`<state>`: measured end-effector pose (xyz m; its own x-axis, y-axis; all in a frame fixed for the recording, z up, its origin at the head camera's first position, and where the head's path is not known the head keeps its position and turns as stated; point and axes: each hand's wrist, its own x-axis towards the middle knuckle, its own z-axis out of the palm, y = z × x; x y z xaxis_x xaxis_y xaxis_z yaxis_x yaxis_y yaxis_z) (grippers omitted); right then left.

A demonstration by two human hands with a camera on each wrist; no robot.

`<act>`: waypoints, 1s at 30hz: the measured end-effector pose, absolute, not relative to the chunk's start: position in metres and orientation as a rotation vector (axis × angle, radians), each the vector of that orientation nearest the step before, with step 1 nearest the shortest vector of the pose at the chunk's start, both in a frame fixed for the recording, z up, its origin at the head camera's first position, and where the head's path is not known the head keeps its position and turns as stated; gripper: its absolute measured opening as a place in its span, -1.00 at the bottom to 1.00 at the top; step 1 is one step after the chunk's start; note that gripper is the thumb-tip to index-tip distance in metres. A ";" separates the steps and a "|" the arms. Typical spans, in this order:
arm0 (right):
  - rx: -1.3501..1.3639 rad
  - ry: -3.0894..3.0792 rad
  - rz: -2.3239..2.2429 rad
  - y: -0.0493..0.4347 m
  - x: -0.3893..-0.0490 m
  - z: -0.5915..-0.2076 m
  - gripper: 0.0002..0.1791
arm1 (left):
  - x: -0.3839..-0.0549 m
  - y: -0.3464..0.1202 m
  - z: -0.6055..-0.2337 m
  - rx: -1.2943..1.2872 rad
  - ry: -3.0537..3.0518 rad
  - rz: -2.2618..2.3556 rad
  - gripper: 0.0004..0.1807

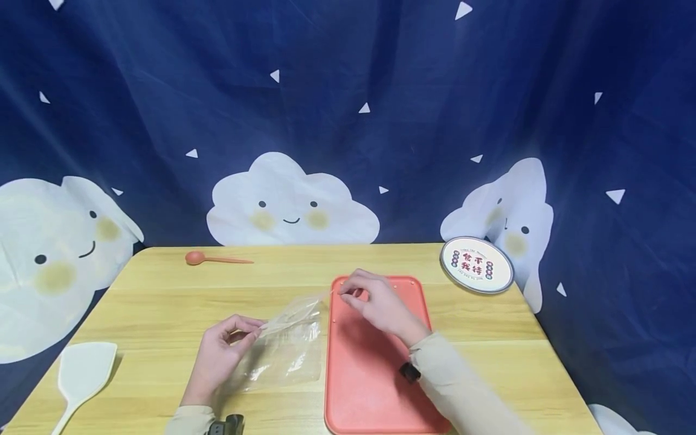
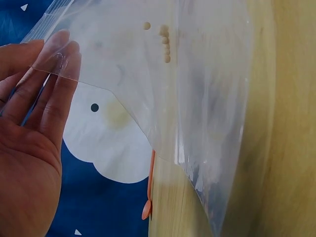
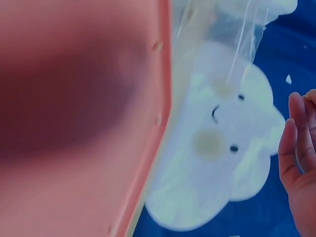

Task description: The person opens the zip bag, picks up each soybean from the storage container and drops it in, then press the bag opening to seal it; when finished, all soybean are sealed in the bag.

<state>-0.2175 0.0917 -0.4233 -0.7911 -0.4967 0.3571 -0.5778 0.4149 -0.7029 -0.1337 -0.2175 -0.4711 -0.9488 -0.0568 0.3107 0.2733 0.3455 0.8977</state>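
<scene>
Left fingers pinching clear bag, bead row in left-wrist view only

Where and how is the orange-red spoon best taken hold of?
Probably by the middle of its thin handle, pinched from above and the near side: the orange-red spoon lies crosswise near the far edge of the table, its wider bowl at left.

A hand could pass over bare table right of the red tray, though the right sleeve bars the near part and the plate the far corner. On the left, a lane runs between the white spatula and the left hand. The clear bag and right hand block the middle; far left, the orange spoon lies in the way
</scene>
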 end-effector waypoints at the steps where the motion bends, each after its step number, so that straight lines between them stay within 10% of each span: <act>1: 0.985 -2.555 1.362 0.085 -0.217 -0.422 -0.88 | -0.134 -0.218 -0.471 -0.193 -2.327 -1.637 -0.77; 30: 1.180 -2.664 1.281 0.017 -0.213 -0.441 -0.89 | -0.133 -0.218 -0.470 -0.214 -2.310 -1.669 -0.80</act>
